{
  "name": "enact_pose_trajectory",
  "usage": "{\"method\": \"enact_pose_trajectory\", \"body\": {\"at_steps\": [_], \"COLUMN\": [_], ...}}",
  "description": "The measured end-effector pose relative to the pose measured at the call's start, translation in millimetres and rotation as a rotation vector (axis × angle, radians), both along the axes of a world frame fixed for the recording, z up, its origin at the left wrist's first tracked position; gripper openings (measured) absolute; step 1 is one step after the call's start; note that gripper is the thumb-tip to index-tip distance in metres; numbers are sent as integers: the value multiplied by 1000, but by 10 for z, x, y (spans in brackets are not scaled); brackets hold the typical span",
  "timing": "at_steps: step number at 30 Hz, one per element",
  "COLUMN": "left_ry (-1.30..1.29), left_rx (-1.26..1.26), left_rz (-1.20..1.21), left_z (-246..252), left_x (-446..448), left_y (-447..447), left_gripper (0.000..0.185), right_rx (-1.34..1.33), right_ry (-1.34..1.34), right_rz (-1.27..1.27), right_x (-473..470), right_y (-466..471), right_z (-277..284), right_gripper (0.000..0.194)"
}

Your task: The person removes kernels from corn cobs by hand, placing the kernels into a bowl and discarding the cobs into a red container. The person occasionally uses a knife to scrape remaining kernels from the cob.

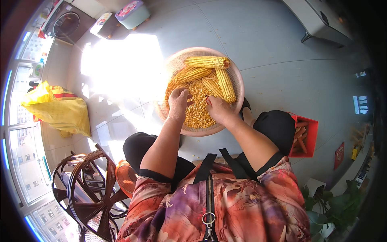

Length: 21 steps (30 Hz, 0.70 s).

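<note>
A round pinkish basket (239,118) in front of me holds loose yellow corn kernels (198,116) and several ears of dried corn (207,62). My left hand (179,101) is over the kernels at the basket's left side, fingers apart and turned inward; no ear shows in it. Across from it, my right hand (219,108) is curled round a small red and black object (208,100), of which only the end shows. Its kind cannot be told. An ear of corn (226,86) lies just beyond the right hand, near the basket's right wall.
A red bin (314,139) with bare corncobs (300,140) stands right of my knee. At the left are a yellow woven sack (66,112) and a brown rattan-like chair (87,193). Two small stools (133,15) and a washing machine (65,22) stand farther off.
</note>
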<state>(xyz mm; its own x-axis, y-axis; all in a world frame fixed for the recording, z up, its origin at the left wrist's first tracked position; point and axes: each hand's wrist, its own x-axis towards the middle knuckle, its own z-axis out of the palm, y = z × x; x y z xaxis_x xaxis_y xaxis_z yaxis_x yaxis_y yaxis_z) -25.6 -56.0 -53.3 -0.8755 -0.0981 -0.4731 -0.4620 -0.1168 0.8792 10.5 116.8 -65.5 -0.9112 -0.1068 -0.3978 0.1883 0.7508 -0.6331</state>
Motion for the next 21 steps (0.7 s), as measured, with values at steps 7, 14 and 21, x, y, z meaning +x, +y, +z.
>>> {"method": "enact_pose_trajectory", "body": {"at_steps": [7, 14, 21], "left_ry": [39, 211, 273], "left_rx": [-592, -1002, -1107], "left_rz": [-131, -585, -943], "left_z": [-732, -618, -516], "left_x": [-64, 48, 137], "left_y": [-224, -14, 182], "left_gripper": [46, 53, 51], "right_rx": [108, 23, 63], "right_ry": [-47, -127, 102], "right_rz": [-32, -64, 1], "right_x": [-77, -219, -266], "right_y": [-153, -106, 191], "right_z": [-157, 144, 713], "right_gripper": [29, 29, 25]}}
